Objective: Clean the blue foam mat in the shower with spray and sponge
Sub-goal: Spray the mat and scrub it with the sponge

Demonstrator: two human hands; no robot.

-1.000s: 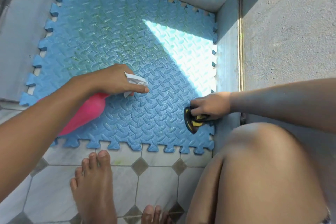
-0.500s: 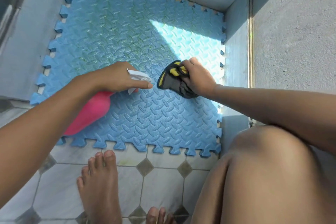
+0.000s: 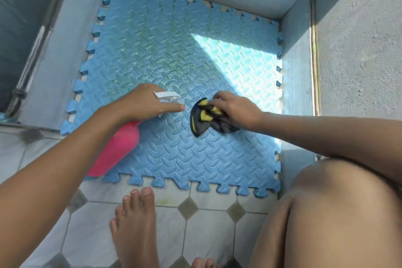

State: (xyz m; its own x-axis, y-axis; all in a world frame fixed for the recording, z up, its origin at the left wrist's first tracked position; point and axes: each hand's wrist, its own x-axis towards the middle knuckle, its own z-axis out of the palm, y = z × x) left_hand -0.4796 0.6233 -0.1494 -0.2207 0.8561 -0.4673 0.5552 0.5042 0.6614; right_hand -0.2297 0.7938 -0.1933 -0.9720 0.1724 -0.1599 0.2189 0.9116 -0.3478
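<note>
1. Two grips busy: left grip (image 3: 141, 104) clamped round the pink spray bottle (image 3: 117, 150), right grip (image 3: 237, 111) curled on the sponge (image 3: 203, 118), pressed to the blue foam mat (image 3: 195, 159).
2. Greenish grime (image 3: 152, 48) beyond both grips: most scrubbing remains, I'd say.

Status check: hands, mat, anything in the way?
Left hand grips pink spray bottle. Right hand holds sponge on blue mat. No obstruction seen.

Tally stands at one blue foam mat (image 3: 174, 50), one pink spray bottle (image 3: 117, 150), one black-and-yellow sponge (image 3: 200, 122), two hands (left hand (image 3: 141, 102), right hand (image 3: 237, 109)) and two bare feet, first foot (image 3: 134, 224) whole, second foot (image 3: 202, 263) toes only.
</note>
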